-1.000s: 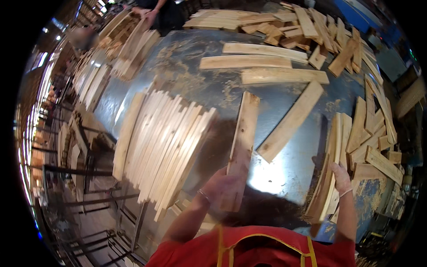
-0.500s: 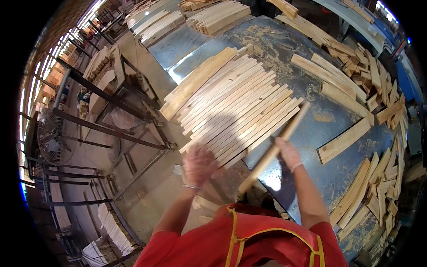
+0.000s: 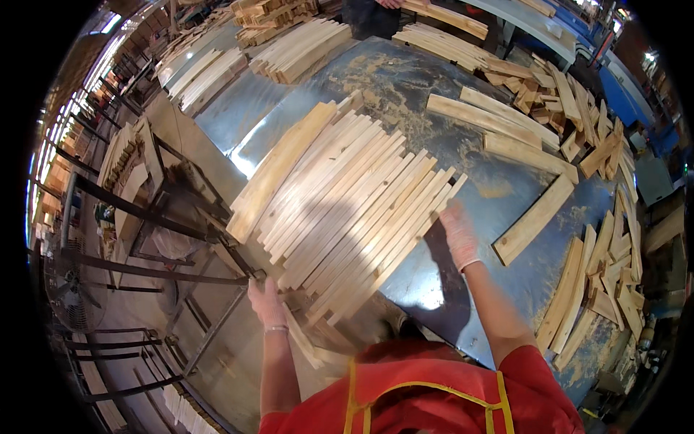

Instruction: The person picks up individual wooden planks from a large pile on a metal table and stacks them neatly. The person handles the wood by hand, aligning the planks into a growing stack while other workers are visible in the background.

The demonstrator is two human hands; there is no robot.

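Observation:
A row of pale wooden slats (image 3: 347, 195) lies side by side on the dark metal table (image 3: 412, 289), their near ends uneven and sticking out past its edge. At the right side of this row, my gloved right hand (image 3: 460, 235) has its fingers stretched out against the outermost slat, near its far end. By the near left ends of the slats, my gloved left hand (image 3: 267, 302) is held upright with its fingers extended and nothing in it. A wider board (image 3: 282, 170) lies along the left side of the row.
Loose boards (image 3: 535, 220) and a heap of offcuts (image 3: 578, 108) cover the right side. Slat stacks (image 3: 303, 50) stand at the back, where another person's hand (image 3: 391, 3) shows. A metal-framed rack (image 3: 137, 267) stands on the left.
The slat my right hand held apart now lies against the row's right side, and that hand has moved to its far end. My left hand has moved left and down. The view has shifted.

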